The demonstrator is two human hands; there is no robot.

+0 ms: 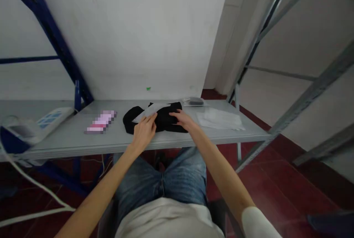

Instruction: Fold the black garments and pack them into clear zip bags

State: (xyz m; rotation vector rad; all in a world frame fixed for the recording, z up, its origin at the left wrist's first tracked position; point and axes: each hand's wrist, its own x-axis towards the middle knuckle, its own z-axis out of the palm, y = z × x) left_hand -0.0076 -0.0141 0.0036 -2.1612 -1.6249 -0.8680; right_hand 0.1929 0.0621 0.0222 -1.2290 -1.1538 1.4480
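A black cloth item (166, 119) lies bunched on the grey shelf top in front of me, with loops or folds at its left end. Across its left part runs a whitish flat strip or sheet (149, 111), partly over the cloth. My left hand (145, 130) is closed on the near side of the cloth, fingertips at the strip's lower edge. From the right, my right hand (183, 118) grips the cloth's right part, fingers on top of it. Part of the cloth under both hands is hidden.
A blurred phone (101, 122) lies left on the shelf (116, 143). Farther left stands a white device (52, 120) with cables. Thin clear bags (219, 119) lie right, and a packed dark item (193, 101) sits behind. Blue posts (55, 42) and grey metal bars (304, 96) flank the shelf.
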